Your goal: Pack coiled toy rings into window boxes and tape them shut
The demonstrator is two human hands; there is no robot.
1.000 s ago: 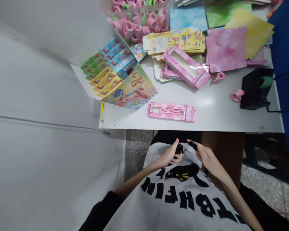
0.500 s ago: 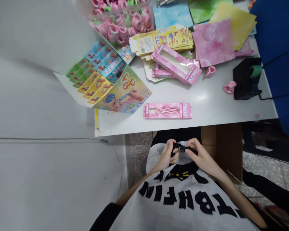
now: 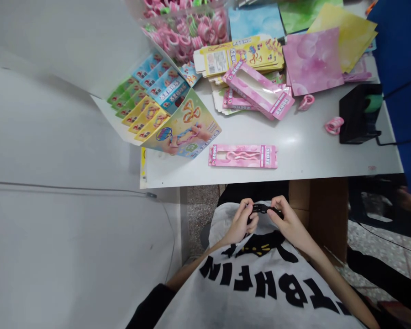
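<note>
In my lap, below the table edge, my left hand [image 3: 241,222] and my right hand [image 3: 285,218] grip a black buckle [image 3: 261,208] from its two ends. Thumbs and fingers are closed on it, and a short black strap runs into the right fingers. The two halves of the buckle look joined in a line. Above my hands on the white table [image 3: 178,176] lies a pink box [image 3: 243,156] with a window, showing a wavy pink piece inside.
A display box [image 3: 188,128] of blue, green and yellow packs stands at the left. Behind are a bin of pink and green coils [image 3: 192,34], flattened yellow cartons [image 3: 239,57], coloured sheets [image 3: 313,61] and a black tape dispenser [image 3: 358,114]. A cardboard box [image 3: 329,214] sits under the table.
The buckle's halves have come together, closing the gap between them. My hands stay in about the same place. The view has shifted slightly, and part of another person's arm now shows at the right edge.
</note>
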